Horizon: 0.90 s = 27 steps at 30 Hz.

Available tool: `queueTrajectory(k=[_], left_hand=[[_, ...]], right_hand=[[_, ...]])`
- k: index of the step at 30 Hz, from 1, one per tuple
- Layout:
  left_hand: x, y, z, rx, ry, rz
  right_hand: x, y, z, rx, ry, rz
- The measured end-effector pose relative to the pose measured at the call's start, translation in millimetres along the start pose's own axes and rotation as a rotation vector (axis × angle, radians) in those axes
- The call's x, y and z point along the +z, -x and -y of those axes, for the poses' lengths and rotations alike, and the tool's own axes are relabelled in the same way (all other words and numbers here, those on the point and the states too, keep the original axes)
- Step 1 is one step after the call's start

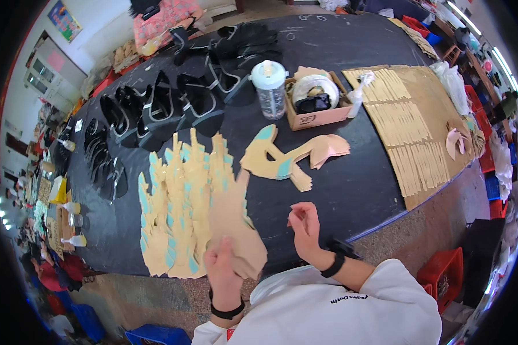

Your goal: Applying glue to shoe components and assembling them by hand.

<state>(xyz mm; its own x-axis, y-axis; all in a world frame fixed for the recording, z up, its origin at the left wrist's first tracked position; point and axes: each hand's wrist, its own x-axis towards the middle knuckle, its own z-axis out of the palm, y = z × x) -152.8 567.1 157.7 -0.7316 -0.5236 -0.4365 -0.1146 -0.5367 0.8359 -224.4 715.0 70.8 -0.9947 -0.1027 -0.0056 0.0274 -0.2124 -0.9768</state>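
Note:
My left hand (223, 267) grips a stack of beige shoe-upper pieces (233, 221), its thumb lying on top. The stack is held over the near edge of the dark table (351, 178). Beside it, overlapping rows of beige pieces with light-blue patches (178, 213) cover the table. My right hand (306, 227) is apart from the stack, over the table's near edge; its fingers curl in and I see nothing in them. Beyond it lies a loose pile of curved beige pieces (282, 158), some with light-blue ends.
Black shoes (161, 106) crowd the table's far left. A lidded clear jug (269, 92) stands by an open cardboard box (319, 115) and a white squeeze bottle (357, 100). At right, a board (411, 198) carries rows of beige strips. A red crate (443, 276) sits below.

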Motion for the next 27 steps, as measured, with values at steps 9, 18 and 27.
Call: queueTrajectory(k=[9,18,27], left_hand=[[80.1,-11.6,76.6,-0.254,-0.080,0.481],[-19.4,-50.5,126.4,-0.152,-0.019,0.239],[-66.9,-77.4,135.1,0.094,-0.556,0.034]], right_hand=[[-94.5,-11.3,67.5,-0.122,0.692,0.267],[-212.6,-71.7,143.7,-0.267,0.645,-0.193],[-213.8,-20.0,38.6,-0.562,1.437,0.103]])
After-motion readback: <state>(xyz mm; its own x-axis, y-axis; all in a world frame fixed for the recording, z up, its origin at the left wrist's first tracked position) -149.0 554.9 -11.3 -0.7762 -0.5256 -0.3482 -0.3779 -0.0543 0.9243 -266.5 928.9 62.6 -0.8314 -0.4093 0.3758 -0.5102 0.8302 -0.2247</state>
